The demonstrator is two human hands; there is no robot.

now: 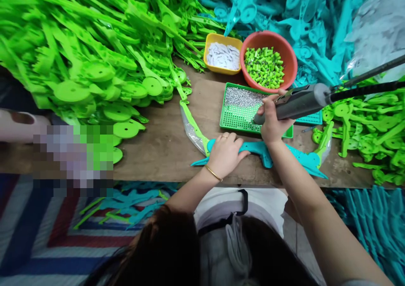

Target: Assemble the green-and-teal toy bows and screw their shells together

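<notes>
A teal and green plastic toy bow (257,147) lies across the wooden bench in front of me. My left hand (225,153) is closed over its left part and holds it against the bench. Clear film hangs at the bow's two green ends. My right hand (274,121) grips a grey power screwdriver (300,103), which slants down to the left. The screwdriver's tip end is over the perforated green tray (236,119), where small silver screws (242,97) are heaped at the back. Whether a screw is on the tip, I cannot tell.
Behind the tray stand a yellow container (223,70) of white pieces and a red bowl (292,62) of small green parts. Green parts (95,58) are heaped left, teal parts (303,24) behind, more green parts (373,130) right. A cable trails from the screwdriver.
</notes>
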